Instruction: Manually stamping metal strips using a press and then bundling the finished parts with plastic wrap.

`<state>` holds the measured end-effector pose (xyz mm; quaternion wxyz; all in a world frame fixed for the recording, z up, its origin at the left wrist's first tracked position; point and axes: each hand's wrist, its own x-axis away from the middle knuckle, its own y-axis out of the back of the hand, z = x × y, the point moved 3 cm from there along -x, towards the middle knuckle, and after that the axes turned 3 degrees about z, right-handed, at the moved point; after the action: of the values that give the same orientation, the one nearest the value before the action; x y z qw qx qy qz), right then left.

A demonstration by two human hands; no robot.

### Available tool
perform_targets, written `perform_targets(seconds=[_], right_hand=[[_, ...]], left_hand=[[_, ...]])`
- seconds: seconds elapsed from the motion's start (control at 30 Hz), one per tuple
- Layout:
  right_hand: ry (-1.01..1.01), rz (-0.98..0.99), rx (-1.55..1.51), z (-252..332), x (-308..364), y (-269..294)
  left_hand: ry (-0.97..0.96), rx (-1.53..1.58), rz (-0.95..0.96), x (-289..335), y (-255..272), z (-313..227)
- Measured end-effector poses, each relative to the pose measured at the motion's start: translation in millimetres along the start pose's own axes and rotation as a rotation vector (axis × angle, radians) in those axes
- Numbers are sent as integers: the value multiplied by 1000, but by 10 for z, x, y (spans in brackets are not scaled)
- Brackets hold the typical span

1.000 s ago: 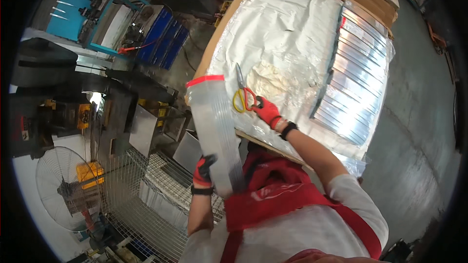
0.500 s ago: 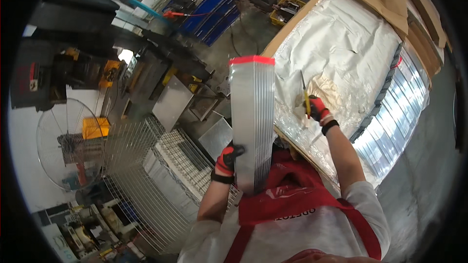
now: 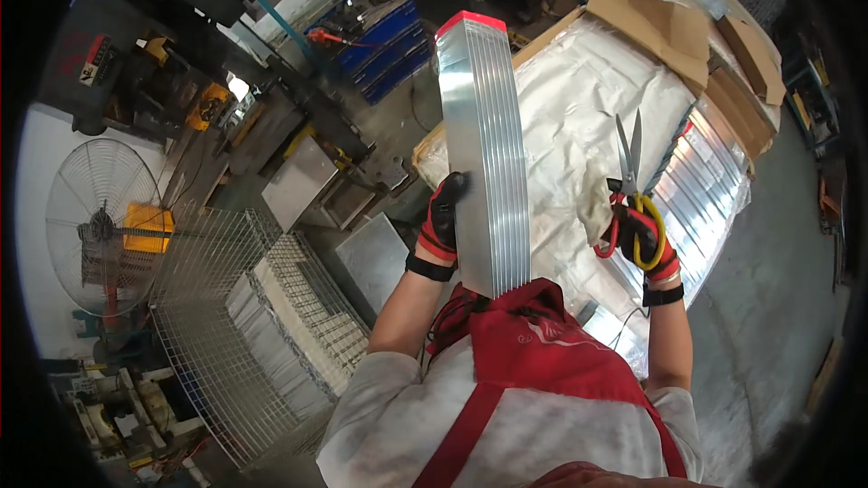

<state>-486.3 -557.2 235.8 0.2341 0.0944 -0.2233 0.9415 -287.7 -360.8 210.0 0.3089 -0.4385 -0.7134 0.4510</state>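
Observation:
A tall bundle of flat silvery metal strips [image 3: 488,163], with a red band around its far end, stands in front of my chest. My left hand [image 3: 443,215], in a red and black glove, is closed on the bundle's left side; the fingers behind it are hidden. Over the white sheeting to the right, my gloved right hand [image 3: 644,239] is closed around the handles of a pair of scissors [image 3: 630,179]. One handle loop is red and the other yellow. The blades point away from me, slightly apart, and touch nothing that I can see.
White sheeting [image 3: 574,81] covers a large carton's contents, beside more shiny strips [image 3: 701,185]. Cardboard flaps [image 3: 655,32] stick up at its far end. On the left are a wire cage [image 3: 217,325], a fan [image 3: 101,217] and a metal sheet [image 3: 375,262]. A blue drawer cabinet [image 3: 389,54] stands farther off.
My right hand has moved right and nearer, and the scissors have turned, showing both handle loops and parted blades. The bundle and my left hand have shifted away from me.

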Motion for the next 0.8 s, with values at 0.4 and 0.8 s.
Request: perform_targets(seconds=[0.4, 0.8], right_hand=[[132, 121, 381, 201, -94, 385], [209, 249, 27, 36, 33, -372]], left_hand=[[47, -190, 41, 162, -554, 142], [-13, -414, -62, 181, -288, 144]])
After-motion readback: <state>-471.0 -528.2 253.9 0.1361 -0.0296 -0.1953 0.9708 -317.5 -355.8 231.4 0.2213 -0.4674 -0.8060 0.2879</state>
